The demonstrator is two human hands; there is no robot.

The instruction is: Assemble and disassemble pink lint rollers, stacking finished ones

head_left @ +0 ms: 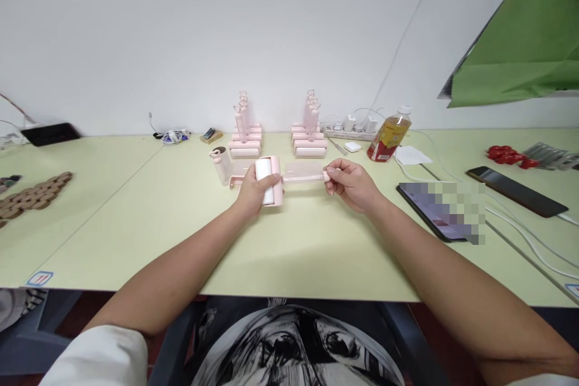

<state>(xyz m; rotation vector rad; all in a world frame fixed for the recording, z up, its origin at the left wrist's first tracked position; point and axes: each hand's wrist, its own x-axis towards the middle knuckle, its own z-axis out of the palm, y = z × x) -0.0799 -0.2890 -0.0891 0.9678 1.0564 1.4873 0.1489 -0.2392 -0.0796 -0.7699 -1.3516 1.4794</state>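
For steadiness, the lint roller is held over the desk: head clasped by the left hand, handle pinched by the right hand.

Pink lint roller w/ white roll, pale yellow-green table, green cloth, red bits, maybe clips
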